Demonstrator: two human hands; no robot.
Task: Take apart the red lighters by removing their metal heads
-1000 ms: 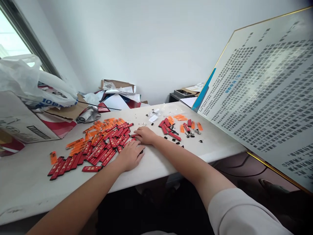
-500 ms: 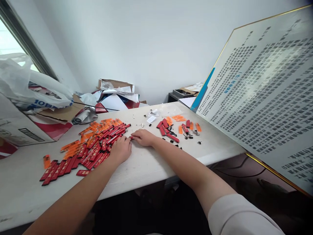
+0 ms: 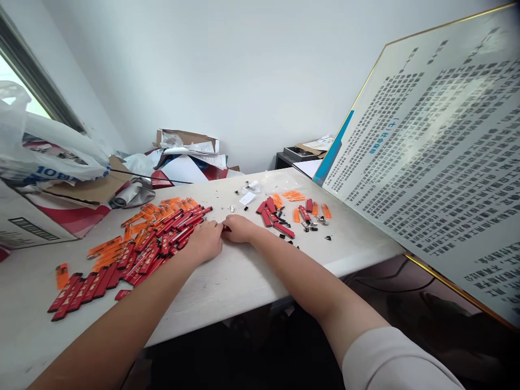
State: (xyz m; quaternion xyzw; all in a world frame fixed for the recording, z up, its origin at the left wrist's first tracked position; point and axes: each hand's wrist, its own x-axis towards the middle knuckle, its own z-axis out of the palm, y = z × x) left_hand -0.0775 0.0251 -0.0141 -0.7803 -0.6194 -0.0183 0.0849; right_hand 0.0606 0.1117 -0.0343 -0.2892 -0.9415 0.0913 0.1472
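My left hand (image 3: 207, 241) and my right hand (image 3: 239, 228) meet fingertip to fingertip over the table. Pinched between them is a red lighter (image 3: 225, 228), mostly covered by the fingers. Left of my left hand spreads a big heap of red lighters with black ends (image 3: 151, 254), partly behind my forearm. Orange see-through lighter bodies (image 3: 108, 252) lie along the heap's far side. Beyond my right forearm is a smaller group of red cases (image 3: 271, 212), with orange pieces (image 3: 294, 195), small metal parts (image 3: 323, 220) and black bits around it.
A large framed board with printed text (image 3: 422, 157) leans over the table's right side. At the left stand a cardboard box (image 3: 36, 227) and a white plastic bag (image 3: 60, 157). Papers and an opened carton (image 3: 189, 142) are piled at the back, near a small white label (image 3: 246, 198).
Both hands have shifted slightly right relative to the heap, still together at the fingertips. The view has turned a little, and the piles lie as before.
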